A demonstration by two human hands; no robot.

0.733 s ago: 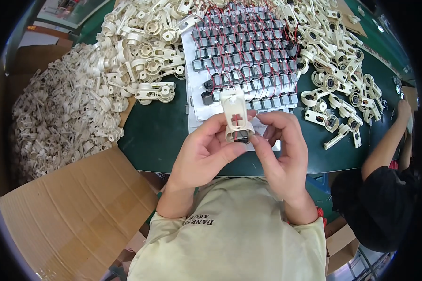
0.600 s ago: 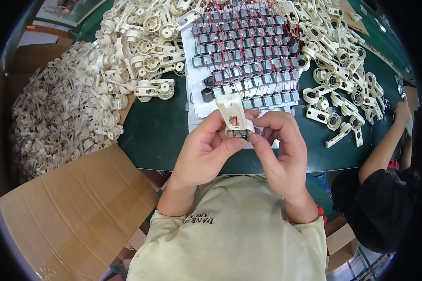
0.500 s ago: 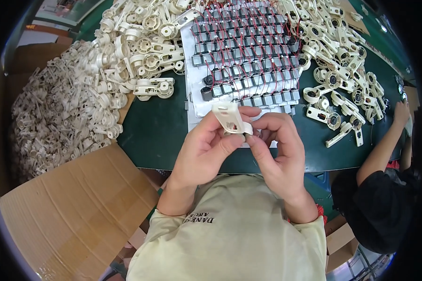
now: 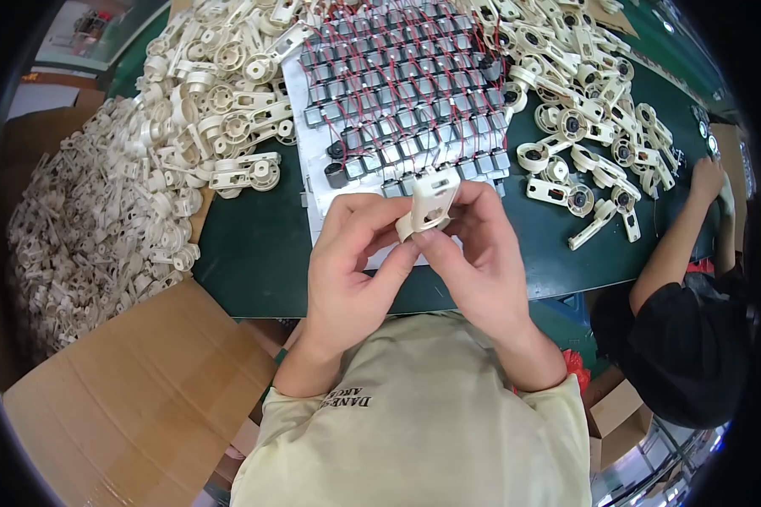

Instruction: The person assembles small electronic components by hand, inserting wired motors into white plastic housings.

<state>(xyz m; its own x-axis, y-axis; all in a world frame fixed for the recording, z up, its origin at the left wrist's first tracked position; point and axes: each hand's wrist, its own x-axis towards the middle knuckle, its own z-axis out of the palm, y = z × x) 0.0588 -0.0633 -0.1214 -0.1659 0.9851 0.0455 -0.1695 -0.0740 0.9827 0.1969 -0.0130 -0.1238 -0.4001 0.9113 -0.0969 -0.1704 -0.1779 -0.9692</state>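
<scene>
A cream-white plastic housing [image 4: 434,199] with a slotted long end and a rounded lower end is between my hands, tilted upward. My left hand [image 4: 344,264] pinches its rounded end from the left with thumb and forefinger. From the right, my right hand [image 4: 486,258] grips the same housing, its thumb at the lower end and its fingers behind. My two thumb tips nearly meet beneath it. The inner side of the housing is hidden. Just beyond my hands lie rows of small grey motors [image 4: 406,158] with red wires on white sheets [image 4: 317,188].
Cream housings [image 4: 232,127] heap at the left, spilling toward a large pile [image 4: 84,228] beside a cardboard flap [image 4: 139,389]. More housings with dark round inserts [image 4: 573,125] lie on the green table [image 4: 254,253] at right. A co-worker's arm [image 4: 681,228] reaches in there.
The housing has been turned between my hands: its long end leaned left and now points up and slightly right. My right fingers have moved round behind it. The whole view has shifted a little.
</scene>
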